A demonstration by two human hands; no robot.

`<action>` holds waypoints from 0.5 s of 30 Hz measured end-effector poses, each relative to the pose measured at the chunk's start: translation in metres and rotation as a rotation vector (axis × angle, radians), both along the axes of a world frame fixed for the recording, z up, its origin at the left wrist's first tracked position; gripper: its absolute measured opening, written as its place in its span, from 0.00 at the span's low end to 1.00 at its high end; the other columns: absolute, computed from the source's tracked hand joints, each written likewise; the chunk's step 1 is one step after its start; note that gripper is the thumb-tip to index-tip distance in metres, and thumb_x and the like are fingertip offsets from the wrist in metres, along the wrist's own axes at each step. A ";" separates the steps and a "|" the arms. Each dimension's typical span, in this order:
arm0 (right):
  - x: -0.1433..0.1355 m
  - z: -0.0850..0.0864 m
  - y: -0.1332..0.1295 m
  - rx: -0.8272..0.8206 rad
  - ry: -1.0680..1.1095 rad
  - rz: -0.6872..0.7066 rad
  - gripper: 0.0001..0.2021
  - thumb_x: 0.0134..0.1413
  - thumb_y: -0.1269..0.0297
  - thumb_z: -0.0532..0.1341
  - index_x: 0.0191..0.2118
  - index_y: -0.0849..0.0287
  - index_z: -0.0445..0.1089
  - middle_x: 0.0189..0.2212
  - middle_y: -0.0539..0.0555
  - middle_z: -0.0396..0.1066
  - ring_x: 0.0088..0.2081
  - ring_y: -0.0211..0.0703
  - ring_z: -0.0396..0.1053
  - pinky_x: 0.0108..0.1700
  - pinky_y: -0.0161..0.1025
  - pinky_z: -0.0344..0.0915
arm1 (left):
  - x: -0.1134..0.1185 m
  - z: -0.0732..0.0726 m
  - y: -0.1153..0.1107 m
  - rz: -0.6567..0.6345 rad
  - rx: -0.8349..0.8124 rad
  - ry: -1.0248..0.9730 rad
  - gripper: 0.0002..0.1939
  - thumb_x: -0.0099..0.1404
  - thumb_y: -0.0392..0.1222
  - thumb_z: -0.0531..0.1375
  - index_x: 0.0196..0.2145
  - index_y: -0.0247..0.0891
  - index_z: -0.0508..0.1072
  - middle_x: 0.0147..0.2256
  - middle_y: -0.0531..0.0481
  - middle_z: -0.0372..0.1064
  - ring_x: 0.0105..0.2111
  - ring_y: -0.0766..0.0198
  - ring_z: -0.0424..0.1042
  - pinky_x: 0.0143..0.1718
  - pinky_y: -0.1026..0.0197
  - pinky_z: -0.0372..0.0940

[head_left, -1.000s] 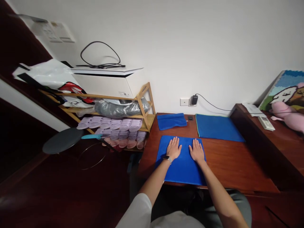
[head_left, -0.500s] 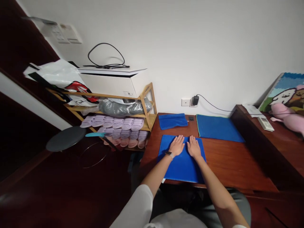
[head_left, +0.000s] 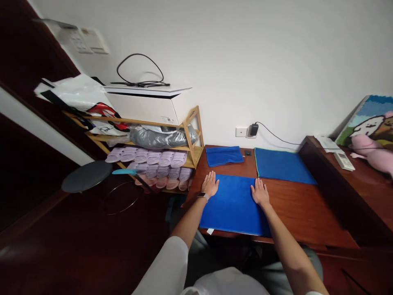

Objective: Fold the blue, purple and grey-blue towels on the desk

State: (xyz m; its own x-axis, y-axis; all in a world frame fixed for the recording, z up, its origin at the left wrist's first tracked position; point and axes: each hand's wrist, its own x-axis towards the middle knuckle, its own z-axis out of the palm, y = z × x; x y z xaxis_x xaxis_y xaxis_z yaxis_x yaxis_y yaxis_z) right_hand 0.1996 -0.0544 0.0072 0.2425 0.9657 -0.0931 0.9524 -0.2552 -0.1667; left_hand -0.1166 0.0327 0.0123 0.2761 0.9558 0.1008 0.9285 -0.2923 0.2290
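In the head view, the nearest blue cloth (head_left: 235, 207) is spread flat at the front of the table (head_left: 307, 213), its far corners covered by the left hand (head_left: 210, 185) and right hand (head_left: 260, 193), which are held apart, palms down, with nothing gripped. The step is judged to be smoothing, so light, even pressure is called for next. No writing can be read on the white label (head_left: 210, 231) or clearly on the white box (head_left: 141, 107).

Left hand (head_left: 210, 185) and right hand (head_left: 260, 193) touch edges of a blue cloth (head_left: 235, 207).
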 end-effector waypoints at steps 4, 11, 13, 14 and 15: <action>-0.022 0.009 0.002 0.077 0.004 0.040 0.37 0.74 0.52 0.33 0.77 0.73 0.44 0.77 0.63 0.41 0.78 0.49 0.37 0.76 0.47 0.34 | 0.031 0.006 -0.012 -0.132 0.085 0.009 0.34 0.79 0.48 0.39 0.76 0.30 0.50 0.74 0.37 0.50 0.75 0.53 0.46 0.75 0.46 0.41; -0.047 0.004 0.002 0.035 -0.004 0.181 0.35 0.74 0.55 0.36 0.77 0.71 0.44 0.77 0.63 0.42 0.78 0.47 0.39 0.76 0.48 0.35 | 0.101 -0.012 -0.045 -0.334 0.034 -0.007 0.33 0.80 0.50 0.39 0.77 0.37 0.49 0.74 0.44 0.51 0.75 0.56 0.47 0.76 0.48 0.42; -0.040 0.002 0.004 0.032 -0.007 0.183 0.35 0.75 0.54 0.36 0.78 0.68 0.43 0.77 0.60 0.41 0.78 0.45 0.38 0.76 0.48 0.35 | 0.090 -0.014 -0.040 -0.248 0.007 -0.012 0.34 0.79 0.50 0.40 0.77 0.37 0.47 0.74 0.43 0.50 0.75 0.54 0.46 0.76 0.46 0.41; -0.035 0.002 0.005 0.030 -0.010 0.181 0.35 0.75 0.53 0.35 0.78 0.67 0.43 0.78 0.60 0.41 0.78 0.45 0.38 0.76 0.47 0.34 | 0.079 -0.014 -0.036 -0.204 -0.003 -0.014 0.34 0.79 0.50 0.40 0.77 0.37 0.47 0.75 0.43 0.50 0.75 0.53 0.46 0.75 0.45 0.41; -0.031 0.002 0.005 0.025 -0.014 0.176 0.35 0.75 0.53 0.35 0.78 0.67 0.42 0.78 0.59 0.40 0.78 0.44 0.38 0.76 0.47 0.34 | 0.066 -0.013 -0.031 -0.164 -0.012 -0.016 0.34 0.79 0.50 0.40 0.77 0.36 0.46 0.75 0.42 0.50 0.75 0.52 0.46 0.75 0.44 0.41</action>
